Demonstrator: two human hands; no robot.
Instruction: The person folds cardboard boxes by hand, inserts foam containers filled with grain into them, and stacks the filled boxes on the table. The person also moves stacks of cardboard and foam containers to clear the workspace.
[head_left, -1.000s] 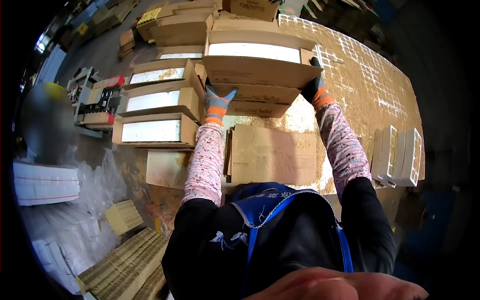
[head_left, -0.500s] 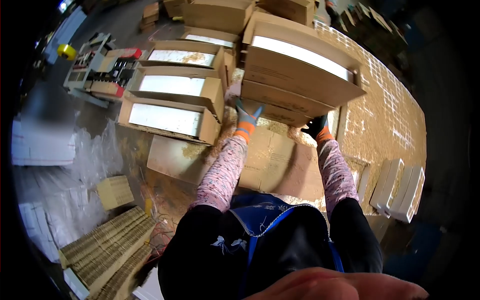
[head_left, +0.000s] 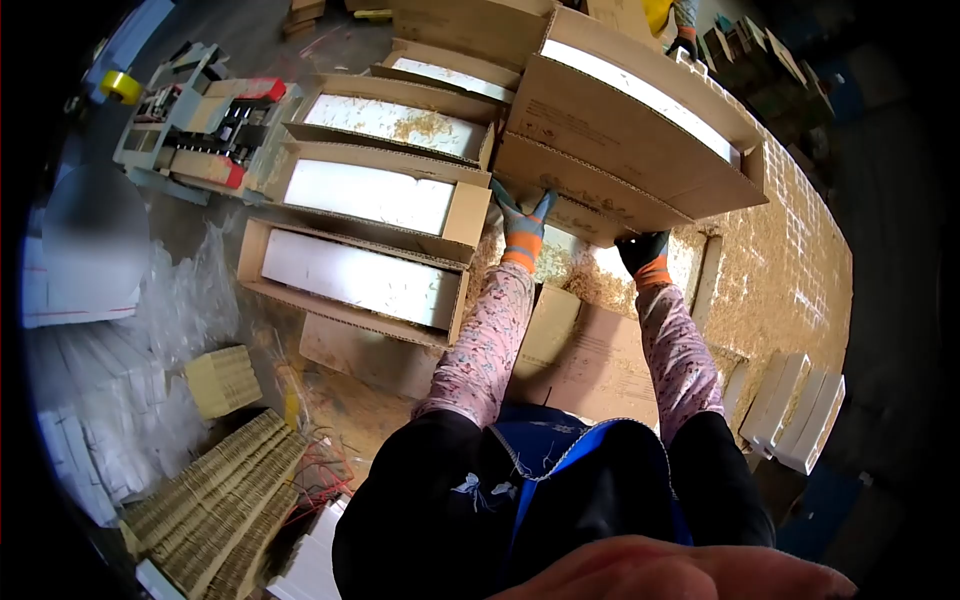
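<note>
A long cardboard box (head_left: 600,130) with upright flaps and a white block inside stands in front of me. My left hand (head_left: 525,222), in a grey-blue and orange glove, is at its lower left corner, with the thumb on the near face and fingers along the side. At the lower right corner, my right hand (head_left: 643,255), in a black glove with an orange cuff, has its fingers bent against the cardboard, partly hidden. Below the box lie a white surface strewn with shavings (head_left: 570,262) and a flat cardboard sheet (head_left: 600,355).
Several open boxes with white blocks (head_left: 355,275) line the left side. A tape machine (head_left: 225,135) stands beyond them. To the right are a shavings-covered surface (head_left: 770,265) and white blocks (head_left: 795,410). A co-worker's gloved hand (head_left: 684,42) shows at the top.
The box in my hands has shifted away from me and closer to the left row, uncovering more of the shavings-strewn surface. My view has shifted too. A co-worker's hand has appeared at the top.
</note>
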